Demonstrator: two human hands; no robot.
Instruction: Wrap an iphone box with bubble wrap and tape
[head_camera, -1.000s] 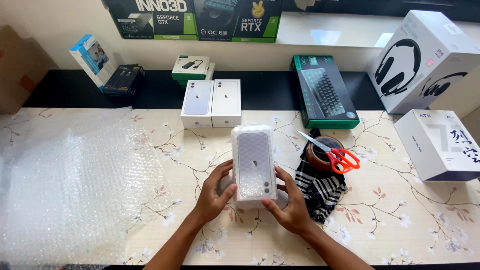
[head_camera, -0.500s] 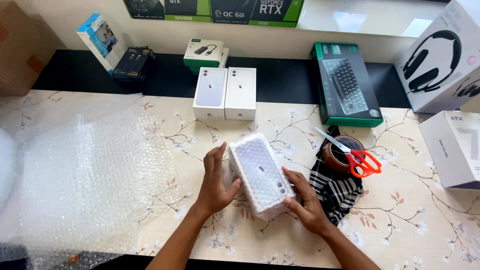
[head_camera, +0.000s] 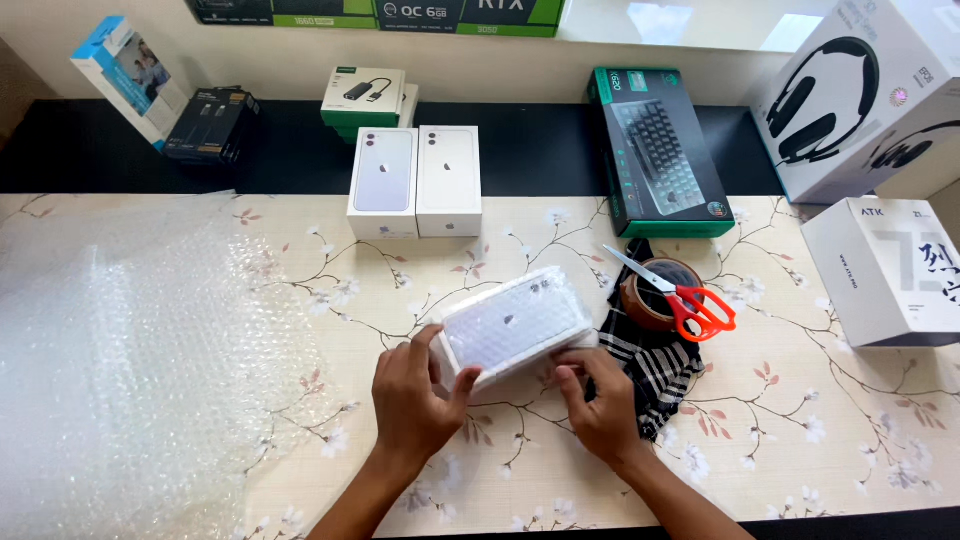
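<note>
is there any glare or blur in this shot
Head view: bright window glare washes out the wall ledge at top; the bubble wrap sheet shimmers pale; the wrapped box between left hand and right hand stays sharp; edges bow slightly.

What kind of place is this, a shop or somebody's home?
Probably a small electronics seller's packing table: boxed phones, a keyboard box and headphone box line the back, and both hands hold a bubble-wrapped box beside a bubble wrap sheet.
</note>
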